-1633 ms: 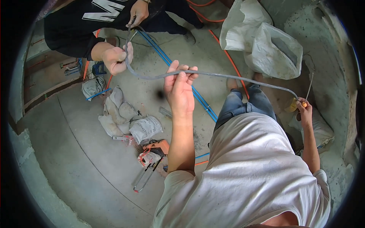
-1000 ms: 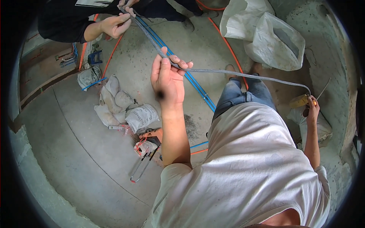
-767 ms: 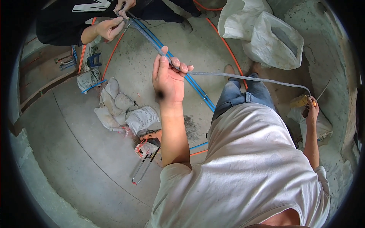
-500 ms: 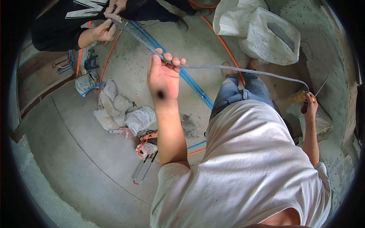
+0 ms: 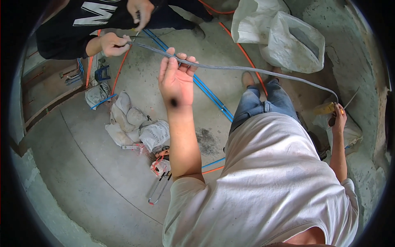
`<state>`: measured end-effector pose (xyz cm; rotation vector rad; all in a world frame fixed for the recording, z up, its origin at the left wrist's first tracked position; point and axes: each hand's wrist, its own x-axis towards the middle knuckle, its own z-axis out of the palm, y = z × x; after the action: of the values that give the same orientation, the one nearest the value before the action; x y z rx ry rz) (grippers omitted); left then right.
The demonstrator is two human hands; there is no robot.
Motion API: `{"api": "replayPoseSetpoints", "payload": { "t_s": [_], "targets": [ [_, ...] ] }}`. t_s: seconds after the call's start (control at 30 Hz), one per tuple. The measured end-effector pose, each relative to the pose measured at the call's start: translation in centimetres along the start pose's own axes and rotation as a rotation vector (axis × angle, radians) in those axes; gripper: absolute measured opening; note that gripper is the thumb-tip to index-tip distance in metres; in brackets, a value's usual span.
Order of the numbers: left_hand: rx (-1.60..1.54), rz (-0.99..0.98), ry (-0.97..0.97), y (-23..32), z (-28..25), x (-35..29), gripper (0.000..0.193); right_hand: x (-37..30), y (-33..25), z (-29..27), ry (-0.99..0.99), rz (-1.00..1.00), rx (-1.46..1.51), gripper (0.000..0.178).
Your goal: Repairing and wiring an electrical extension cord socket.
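Note:
A long grey cable (image 5: 247, 68) runs across the view from a co-worker's hands to my right side. My left hand (image 5: 177, 78) is raised palm up, its fingers curled round the cable near its left part. Far to the right, my right hand (image 5: 339, 119) is closed on a yellow-orange handled tool (image 5: 325, 108) with a thin rod sticking out; its exact kind is unclear. The cable's right end comes down to this hand. At the other end, a co-worker's hand (image 5: 114, 44) pinches the cable's tip; their other hand (image 5: 140, 11) is above it with a small tool.
Blue pipes (image 5: 210, 96) and an orange pipe (image 5: 242, 51) cross the concrete floor. White sacks (image 5: 294, 41) stand ahead on the right. Left of my arm lie crumpled bags (image 5: 123, 117), a filled sack (image 5: 154, 135) and a metal-framed tool (image 5: 159, 189). A rough wall edge (image 5: 376, 123) bounds the right.
The co-worker's upper hand has moved up and away from the cable tip, while their other hand went slightly lower. The cable's left part now slopes less steeply. My hands have barely moved.

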<state>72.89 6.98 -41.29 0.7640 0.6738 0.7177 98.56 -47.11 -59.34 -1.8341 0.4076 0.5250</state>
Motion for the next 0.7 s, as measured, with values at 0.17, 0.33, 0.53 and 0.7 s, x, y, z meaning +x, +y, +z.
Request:
{"api": "replayPoseSetpoints", "payload": {
  "t_s": [0.17,0.33,0.53,0.7],
  "targets": [
    [-0.029,-0.029,0.057,-0.3,-0.8,1.1,0.022,0.4,0.5,-0.6,-0.017,-0.009,-0.001,0.024],
    [0.111,0.017,0.169,-0.1,-0.3,2.2,0.019,0.2,0.5,-0.9,-0.037,-0.005,-0.011,0.022],
    [0.145,0.001,0.178,-1.2,0.0,3.1,0.019,0.7,1.4,-1.6,-0.053,0.012,-0.01,0.02],
    [0.14,0.001,0.136,-2.1,0.8,3.3,0.017,1.2,2.9,-2.3,-0.036,-0.013,0.003,0.021]
  ]
}}
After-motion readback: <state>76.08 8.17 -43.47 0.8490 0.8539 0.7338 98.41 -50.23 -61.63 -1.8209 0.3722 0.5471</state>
